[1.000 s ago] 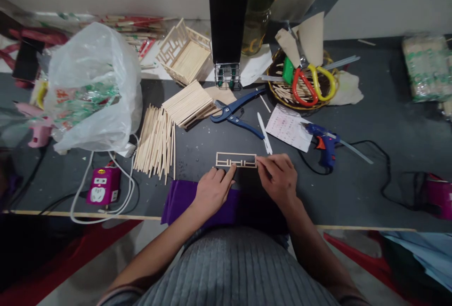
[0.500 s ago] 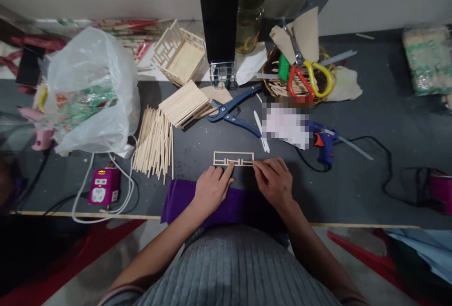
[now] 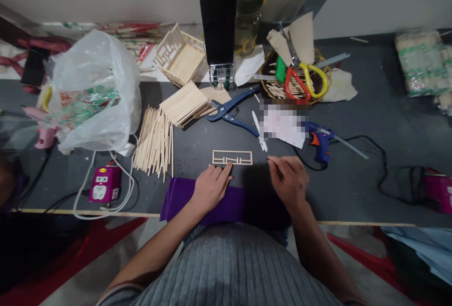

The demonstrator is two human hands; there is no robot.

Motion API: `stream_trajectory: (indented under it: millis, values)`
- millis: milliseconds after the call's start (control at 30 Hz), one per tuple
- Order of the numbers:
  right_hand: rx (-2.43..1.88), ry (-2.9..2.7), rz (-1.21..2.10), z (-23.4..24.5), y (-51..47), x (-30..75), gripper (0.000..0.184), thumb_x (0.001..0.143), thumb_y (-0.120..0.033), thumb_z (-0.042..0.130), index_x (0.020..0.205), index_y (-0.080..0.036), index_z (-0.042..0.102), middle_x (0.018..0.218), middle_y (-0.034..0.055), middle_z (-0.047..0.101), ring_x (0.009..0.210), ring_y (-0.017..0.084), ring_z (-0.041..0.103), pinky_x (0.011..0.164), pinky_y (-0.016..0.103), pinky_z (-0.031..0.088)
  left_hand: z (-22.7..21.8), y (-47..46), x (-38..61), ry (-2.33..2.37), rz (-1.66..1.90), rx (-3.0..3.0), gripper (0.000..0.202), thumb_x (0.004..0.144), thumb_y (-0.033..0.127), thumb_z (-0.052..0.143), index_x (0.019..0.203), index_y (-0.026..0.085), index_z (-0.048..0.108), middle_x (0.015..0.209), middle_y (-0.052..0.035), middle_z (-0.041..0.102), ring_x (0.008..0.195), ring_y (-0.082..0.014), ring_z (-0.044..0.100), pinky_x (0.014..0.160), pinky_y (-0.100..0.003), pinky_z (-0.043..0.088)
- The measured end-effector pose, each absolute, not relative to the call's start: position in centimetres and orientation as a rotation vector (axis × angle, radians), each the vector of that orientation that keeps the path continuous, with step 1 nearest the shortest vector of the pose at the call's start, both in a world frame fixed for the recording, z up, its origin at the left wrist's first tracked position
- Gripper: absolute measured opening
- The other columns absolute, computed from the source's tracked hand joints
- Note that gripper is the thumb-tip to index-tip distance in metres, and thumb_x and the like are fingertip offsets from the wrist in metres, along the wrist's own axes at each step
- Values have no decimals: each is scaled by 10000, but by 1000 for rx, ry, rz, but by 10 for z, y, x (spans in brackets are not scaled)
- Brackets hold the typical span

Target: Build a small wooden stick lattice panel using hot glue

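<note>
A small rectangular frame of thin wooden sticks [image 3: 232, 151], with short pieces set along its lower side, lies flat on the dark table. My left hand [image 3: 213, 187] rests just below it, the stretched index fingertip touching its lower edge. To the right of the frame and apart from it, my right hand [image 3: 290, 179] hovers with thumb and fingers pinched together; whatever sits at the fingertips is too small to make out. Under my wrists is a folded purple cloth [image 3: 208, 202]. Blue cutting pliers [image 3: 229, 114] lie open beyond the frame.
At left are loose sticks [image 3: 152, 143], a stick panel [image 3: 185, 103], a plastic bag [image 3: 123, 75] and a pink power socket [image 3: 105, 183]. A stick-built box [image 3: 180, 59] and a phone [image 3: 218, 19] stand behind. Rightward are a blue glue gun [image 3: 321, 143] and a basket with scissors [image 3: 312, 80].
My right hand has moved off the frame's right end, out to the right, fingers still pinched. My left fingertip stays at the frame's lower edge.
</note>
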State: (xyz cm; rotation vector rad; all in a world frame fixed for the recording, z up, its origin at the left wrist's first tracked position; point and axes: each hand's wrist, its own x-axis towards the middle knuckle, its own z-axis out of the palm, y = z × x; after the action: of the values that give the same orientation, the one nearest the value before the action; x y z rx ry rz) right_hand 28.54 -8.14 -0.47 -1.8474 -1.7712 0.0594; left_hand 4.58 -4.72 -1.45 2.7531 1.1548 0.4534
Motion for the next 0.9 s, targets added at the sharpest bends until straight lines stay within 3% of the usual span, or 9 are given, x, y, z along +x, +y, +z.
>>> stream_trajectory:
  millis: [100,167,333,500,600,700,800,900]
  values:
    - [-2079,-1531,21,-2,-83,311,279,945,-361,504,750,-203,628,689,35,603,674,165,554,667,288,418,-16,-49,43,1118,649,2710,157,944,190,551,1081,132,603,709,-28,587,680,-183,480,662,-302,420]
    - [-2229,-1354,-26,2,-84,327,282,921,-408,513,752,-200,601,676,28,571,644,168,530,643,293,403,-15,-50,41,1076,746,2670,42,933,159,556,924,162,597,701,-24,587,664,-172,464,642,-295,405]
    - [-2312,-1215,-72,6,-88,360,291,894,-347,473,1065,-152,606,936,116,644,874,243,585,801,361,431,-12,-50,38,985,821,2609,130,936,145,526,812,174,554,714,-38,605,666,-170,453,623,-302,383]
    - [-2424,-1105,-43,1,-83,374,326,888,-399,446,996,-159,637,920,125,650,885,262,571,789,375,419,-9,-48,36,975,959,2614,343,968,223,502,631,204,446,553,1,451,582,-164,376,560,-309,322]
    - [-2447,-1072,-7,0,-78,373,347,898,-430,426,963,-168,644,900,113,646,821,238,561,739,351,408,-9,-49,34,968,1014,2572,276,930,190,579,674,195,474,577,5,497,592,-152,419,570,-289,355]
    - [-2449,-1093,2,-1,-74,371,363,896,-457,448,959,-166,656,896,112,648,806,234,557,701,338,392,-11,-49,30,1011,1067,2536,55,901,141,612,890,174,570,754,-34,632,706,-154,552,657,-278,450]
    - [-2471,-1078,-33,-5,-73,374,373,877,-460,489,987,-155,672,922,132,659,842,253,565,700,346,389,-10,-47,22,1124,1093,2538,176,887,95,607,1037,183,583,855,-58,662,771,-159,599,699,-278,492]
    - [-2548,-1038,74,-12,-71,382,413,851,-471,513,1010,-135,694,918,153,672,820,269,577,692,361,396,-7,-43,13,1220,1028,2513,167,892,105,599,1030,198,595,853,-51,659,761,-161,598,702,-286,498]
